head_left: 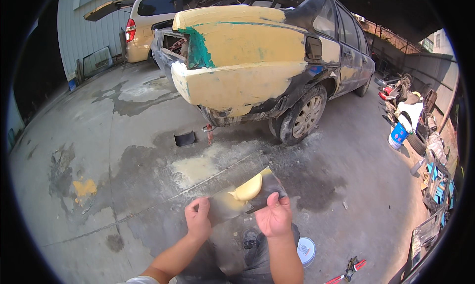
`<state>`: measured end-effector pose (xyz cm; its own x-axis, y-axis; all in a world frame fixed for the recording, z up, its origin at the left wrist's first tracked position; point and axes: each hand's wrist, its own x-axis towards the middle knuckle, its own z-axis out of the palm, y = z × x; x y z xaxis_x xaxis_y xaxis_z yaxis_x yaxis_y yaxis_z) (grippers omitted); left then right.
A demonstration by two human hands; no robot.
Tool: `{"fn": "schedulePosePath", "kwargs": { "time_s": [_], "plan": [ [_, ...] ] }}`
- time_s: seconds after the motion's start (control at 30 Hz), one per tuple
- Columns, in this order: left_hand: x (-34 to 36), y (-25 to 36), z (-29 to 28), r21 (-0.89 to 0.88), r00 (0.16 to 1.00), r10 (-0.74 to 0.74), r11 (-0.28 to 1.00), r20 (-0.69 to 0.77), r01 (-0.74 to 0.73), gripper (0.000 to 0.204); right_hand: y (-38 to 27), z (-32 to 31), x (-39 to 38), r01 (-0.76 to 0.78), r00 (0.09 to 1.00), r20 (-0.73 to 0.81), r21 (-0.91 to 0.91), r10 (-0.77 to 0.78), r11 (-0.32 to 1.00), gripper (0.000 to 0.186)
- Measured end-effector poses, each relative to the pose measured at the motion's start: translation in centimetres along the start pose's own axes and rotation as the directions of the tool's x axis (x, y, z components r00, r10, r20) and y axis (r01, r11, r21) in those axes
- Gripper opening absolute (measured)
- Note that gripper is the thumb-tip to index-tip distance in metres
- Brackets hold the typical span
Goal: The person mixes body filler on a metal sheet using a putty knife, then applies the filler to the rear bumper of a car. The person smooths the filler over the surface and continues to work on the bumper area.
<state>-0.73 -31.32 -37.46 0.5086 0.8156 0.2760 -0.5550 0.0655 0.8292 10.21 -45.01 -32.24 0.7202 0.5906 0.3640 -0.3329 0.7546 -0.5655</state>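
Observation:
Low in front of me, my left hand point(199, 218) is closed, thumb on top, on the near left edge of a thin grey putty board point(217, 211). A thick mound of pale yellow putty point(249, 187) sits at the middle, with a smear of it on the grey surface. My right hand point(274, 218), palm turned up, pinches the near edge of a dark flat putty spreader point(272, 184). The spreader meets the board beside the mound; their exact overlap is hidden. Ahead stands a dark car point(237, 86), its rear side coated in yellow filler with a green patch.
By my feet are a round white-lidded tin point(306, 250) and a red-handled tool point(346, 273). A black curved piece point(185, 139) lies near the car. Scrap parts and a blue-and-white bucket point(397, 135) line the right wall. A beige van point(148, 26) stands behind.

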Motion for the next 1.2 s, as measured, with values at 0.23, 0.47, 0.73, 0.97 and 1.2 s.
{"fn": "schedulePosePath", "kwargs": {
  "time_s": [0.23,0.47,0.73,0.97,1.2],
  "plan": [
    [1.0,0.1,0.0,0.154,0.999,0.022,0.988,-0.043,-0.016,0.028,-0.1,0.5,-1.7,0.103,0.988,0.07,-0.963,-0.139,0.248,0.028],
    [-0.2,0.9,1.8,0.393,0.915,0.352,0.826,0.197,-0.403,0.027,4.5,2.0,-3.5,0.401,0.868,0.352,-0.913,-0.35,0.076,0.045],
    [1.2,1.2,0.0,0.28,0.844,0.525,0.798,0.113,-0.534,0.029,2.4,1.0,-2.6,0.007,0.995,-0.06,-0.732,-0.076,0.681,0.027],
    [-0.3,-0.4,-0.2,0.062,0.999,-0.051,0.997,0.003,0.05,0.027,0.9,0.0,-0.8,-0.016,0.996,0.085,-0.19,0.033,0.982,0.037],
    [1.0,0.4,0.4,0.27,0.981,0.196,0.945,-0.014,-0.185,0.026,1.3,0.5,-2.1,0.063,0.972,-0.017,-0.942,-0.236,0.33,0.026]
  ]
}}
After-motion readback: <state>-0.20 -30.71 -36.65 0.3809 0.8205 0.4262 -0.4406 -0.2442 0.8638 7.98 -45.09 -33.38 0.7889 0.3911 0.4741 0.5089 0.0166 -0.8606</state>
